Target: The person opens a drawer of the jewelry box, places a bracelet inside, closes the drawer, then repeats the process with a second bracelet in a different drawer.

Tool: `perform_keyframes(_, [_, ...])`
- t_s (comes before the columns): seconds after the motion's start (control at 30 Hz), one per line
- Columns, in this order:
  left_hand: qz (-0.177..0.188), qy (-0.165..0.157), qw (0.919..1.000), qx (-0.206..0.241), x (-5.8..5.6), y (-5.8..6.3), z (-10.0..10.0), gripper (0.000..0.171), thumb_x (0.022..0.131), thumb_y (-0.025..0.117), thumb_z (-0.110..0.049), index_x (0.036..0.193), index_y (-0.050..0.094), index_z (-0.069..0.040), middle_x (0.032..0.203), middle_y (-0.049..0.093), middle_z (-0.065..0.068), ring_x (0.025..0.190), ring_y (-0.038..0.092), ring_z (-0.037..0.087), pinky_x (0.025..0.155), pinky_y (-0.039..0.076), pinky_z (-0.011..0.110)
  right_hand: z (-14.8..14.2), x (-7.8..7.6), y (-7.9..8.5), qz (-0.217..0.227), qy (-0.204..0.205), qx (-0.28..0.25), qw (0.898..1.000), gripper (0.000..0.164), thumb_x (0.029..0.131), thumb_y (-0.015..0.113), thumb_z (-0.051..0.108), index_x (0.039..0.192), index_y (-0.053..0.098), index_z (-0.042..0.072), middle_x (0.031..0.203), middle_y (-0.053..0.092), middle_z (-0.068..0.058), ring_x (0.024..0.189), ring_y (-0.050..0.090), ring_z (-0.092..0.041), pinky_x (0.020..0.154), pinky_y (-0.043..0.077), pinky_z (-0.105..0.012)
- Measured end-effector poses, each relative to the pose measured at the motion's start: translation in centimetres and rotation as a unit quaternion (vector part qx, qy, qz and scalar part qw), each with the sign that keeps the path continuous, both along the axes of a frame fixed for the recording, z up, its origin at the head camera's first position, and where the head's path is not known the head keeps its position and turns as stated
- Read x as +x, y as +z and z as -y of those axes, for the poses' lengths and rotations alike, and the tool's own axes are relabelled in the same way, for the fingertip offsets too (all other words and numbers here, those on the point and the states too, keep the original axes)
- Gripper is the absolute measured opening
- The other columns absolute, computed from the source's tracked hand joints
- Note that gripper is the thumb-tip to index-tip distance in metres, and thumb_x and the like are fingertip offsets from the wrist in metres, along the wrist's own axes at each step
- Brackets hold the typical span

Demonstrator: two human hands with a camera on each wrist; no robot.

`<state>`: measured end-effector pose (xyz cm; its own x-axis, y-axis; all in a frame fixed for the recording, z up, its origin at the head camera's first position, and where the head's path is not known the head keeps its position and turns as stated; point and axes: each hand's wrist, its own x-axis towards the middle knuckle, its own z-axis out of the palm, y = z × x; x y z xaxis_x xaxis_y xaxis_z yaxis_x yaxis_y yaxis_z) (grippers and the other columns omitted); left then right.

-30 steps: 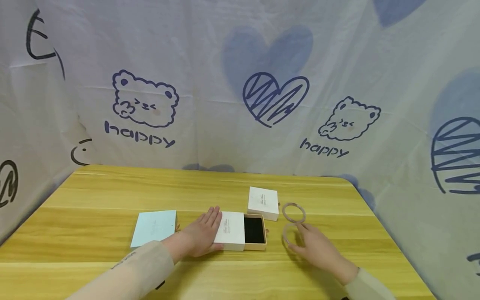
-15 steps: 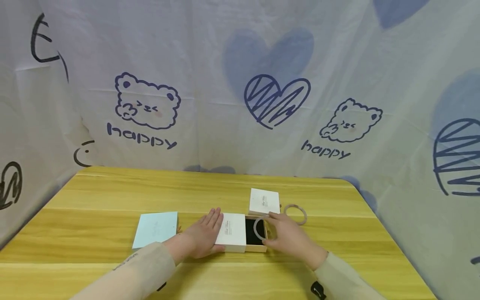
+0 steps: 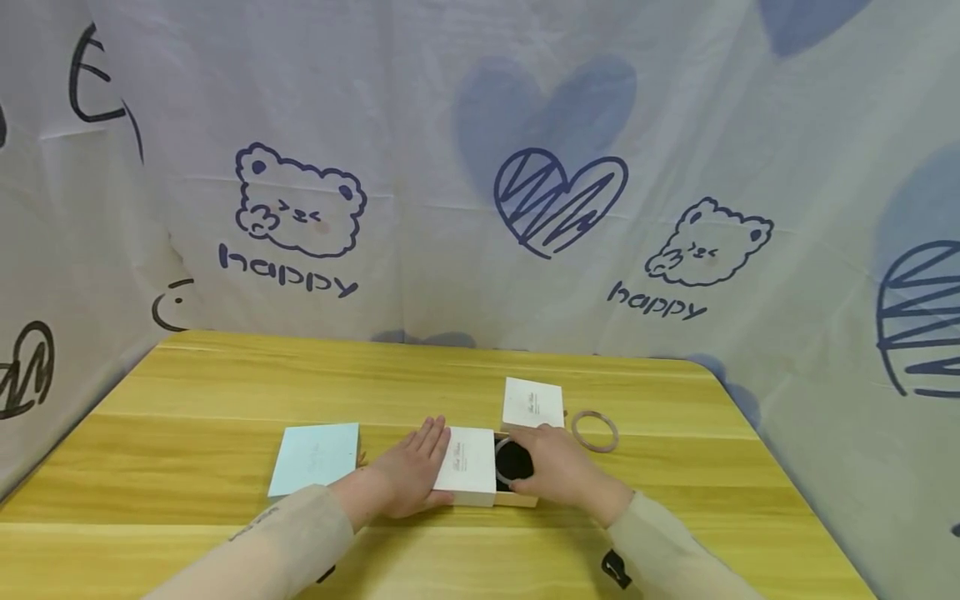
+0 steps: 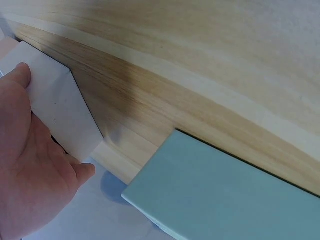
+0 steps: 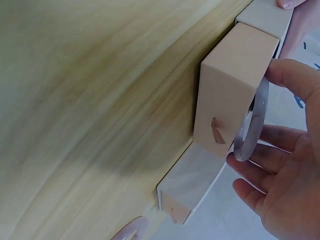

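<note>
My left hand [image 3: 402, 473] lies with straight fingers against the left end of a white box [image 3: 465, 462], its thumb along the near side. The box's drawer [image 5: 212, 110] is pulled out to the right and shows a black lining [image 3: 519, 457]. Over that drawer, my right hand [image 3: 561, 468] grips a pale, translucent bangle [image 5: 257, 122] between thumb and fingers. The bangle is tilted at the drawer's opening in the right wrist view; how far it sits inside cannot be told. A second bangle [image 3: 597, 413] lies on the table to the right.
Another white box [image 3: 532, 402] stands just behind the drawer, shut, with a small pull tab. To the left of my left hand lies a light blue box [image 3: 315, 458]. A printed cloth [image 3: 435, 275] hangs behind the wooden table [image 3: 247, 383].
My right hand has carried the bangle leftward from the table beside the second bangle to the drawer and lowered it there. The left hand has stayed on the box.
</note>
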<state>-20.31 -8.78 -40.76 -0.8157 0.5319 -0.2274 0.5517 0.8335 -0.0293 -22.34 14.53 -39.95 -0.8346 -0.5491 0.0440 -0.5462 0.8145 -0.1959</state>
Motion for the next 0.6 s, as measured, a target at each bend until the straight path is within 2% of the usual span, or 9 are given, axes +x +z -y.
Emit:
perform_keyframes(0.23, [-0.010,-0.006,0.9999,-0.001,-0.11,-0.25,0.05,0.082,0.093,0.039,-0.057,0.148,0.019,0.000,0.156,0.014,0.018,0.145,0.013,0.030,0.117,0.024,0.038,0.45,-0.10,0.16,0.044,-0.011,-0.005,0.999,0.072,0.076,0.078,0.033,0.135,0.047,0.005,0.127,0.058,-0.014,0.113,0.057,-0.031,0.092,0.049,-0.044])
perform_keyframes(0.33, [-0.013,-0.009,0.9999,-0.005,-0.10,-0.31,0.06,0.082,0.093,0.039,-0.057,0.148,0.019,0.001,0.156,0.014,0.018,0.145,0.014,0.030,0.116,0.024,0.038,0.62,-0.07,0.24,0.055,-0.016,-0.001,0.998,0.073,0.076,0.077,0.034,0.135,0.047,0.004,0.129,0.056,-0.015,0.114,0.056,-0.031,0.092,0.049,-0.044])
perform_keyframes(0.5, [-0.014,-0.010,0.9998,-0.008,-0.10,-0.34,0.04,0.082,0.093,0.038,-0.057,0.148,0.019,0.000,0.156,0.014,0.018,0.145,0.014,0.030,0.116,0.025,0.038,0.78,-0.10,0.12,0.046,-0.009,0.002,0.999,0.072,0.076,0.077,0.034,0.134,0.047,0.002,0.129,0.057,-0.015,0.115,0.056,-0.031,0.093,0.049,-0.044])
perform_keyframes(0.6, [-0.014,-0.010,0.9998,-0.009,-0.13,-0.35,0.04,0.082,0.093,0.038,-0.057,0.148,0.019,0.000,0.156,0.014,0.018,0.145,0.014,0.030,0.116,0.025,0.038,0.83,-0.21,-0.26,0.024,0.009,-0.002,1.000,0.068,0.075,0.078,0.032,0.130,0.051,0.002,0.124,0.060,-0.012,0.109,0.060,-0.027,0.090,0.050,-0.041])
